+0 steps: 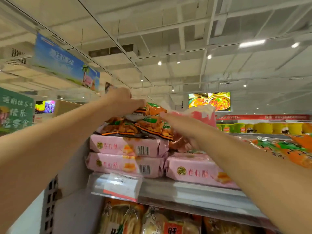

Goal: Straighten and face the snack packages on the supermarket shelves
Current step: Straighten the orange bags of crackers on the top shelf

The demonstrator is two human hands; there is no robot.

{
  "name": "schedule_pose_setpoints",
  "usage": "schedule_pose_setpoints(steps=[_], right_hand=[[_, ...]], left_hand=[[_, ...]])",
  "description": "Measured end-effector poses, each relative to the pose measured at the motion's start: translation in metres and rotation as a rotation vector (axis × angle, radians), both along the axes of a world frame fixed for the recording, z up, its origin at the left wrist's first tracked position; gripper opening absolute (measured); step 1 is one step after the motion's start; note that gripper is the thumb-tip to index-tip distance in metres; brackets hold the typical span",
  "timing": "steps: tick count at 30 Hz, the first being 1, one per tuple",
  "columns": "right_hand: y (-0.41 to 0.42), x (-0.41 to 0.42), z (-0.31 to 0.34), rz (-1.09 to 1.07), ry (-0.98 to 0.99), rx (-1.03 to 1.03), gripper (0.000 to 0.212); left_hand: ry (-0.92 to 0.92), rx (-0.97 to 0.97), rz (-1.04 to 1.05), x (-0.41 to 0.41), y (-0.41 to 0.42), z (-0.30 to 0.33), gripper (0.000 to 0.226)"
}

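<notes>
Orange-and-green crinkled plastic snack bags point(148, 124) lie heaped on top of the pink stacks on the upper metal shelf point(185, 193), seen from the head camera looking up past both bare forearms. The left hand point(124, 102) reaches over the heap, its fingers point(140, 103) curled down and pinching the top edge of the uppermost orange bag point(152, 109). The right hand point(179, 129) stretches forward with fingers straight and together, pressed against the right side of the orange heap; its fingertips are blurred, so the exact contact is hard to tell. Just behind that hand stands a pink-and-white plastic bag point(202, 114), upright. Under the heap, 2 flat pink wrapped packs with barcodes point(128, 156) lie one on the other, and 1 more pink pack point(199, 171) lies just beside them to the right. A white price tag with a red strip point(121, 186) hangs on the shelf's front rail. More orange-and-green bags point(287, 149) lie at the far right, partly hidden by the right forearm. Below the shelf, clear bags of pale crackers point(121, 217) stand in a row.
</notes>
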State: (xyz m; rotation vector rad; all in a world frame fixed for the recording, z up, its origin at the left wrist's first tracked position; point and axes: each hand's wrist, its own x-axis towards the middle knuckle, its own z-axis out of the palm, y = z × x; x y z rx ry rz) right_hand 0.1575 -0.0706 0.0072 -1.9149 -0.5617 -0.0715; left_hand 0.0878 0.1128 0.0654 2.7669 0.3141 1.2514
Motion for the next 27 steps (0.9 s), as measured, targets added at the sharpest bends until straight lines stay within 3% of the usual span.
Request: schedule_pose_setpoints(steps=[4,11,16,20,24,27], right_hand=[[0.009,0.006,-0.008,-0.014,-0.173,0.012,0.044],[0.008,0.011,-0.007,-0.07,-0.187,0.027,0.041],[0.011,0.009,0.0,-0.075,-0.075,0.079,0.049],[0.019,0.004,0.003,-0.098,-0.042,0.076,0.081],[0.01,-0.001,0.011,-0.143,-0.164,0.161,0.047],[-0.014,-0.012,0.021,-0.117,-0.189,0.245,0.042]], left_hand=[[0.075,0.003,0.03,0.002,0.004,-0.002,0.078],[0.113,-0.033,-0.035,0.0,0.002,-0.007,0.072],[0.076,-0.035,-0.057,-0.002,0.002,-0.009,0.07],[0.04,-0.076,-0.097,-0.001,0.002,-0.011,0.073],[-0.09,-0.23,-0.246,-0.007,0.003,-0.009,0.072],[-0.238,-0.289,-0.342,-0.014,-0.003,-0.008,0.08]])
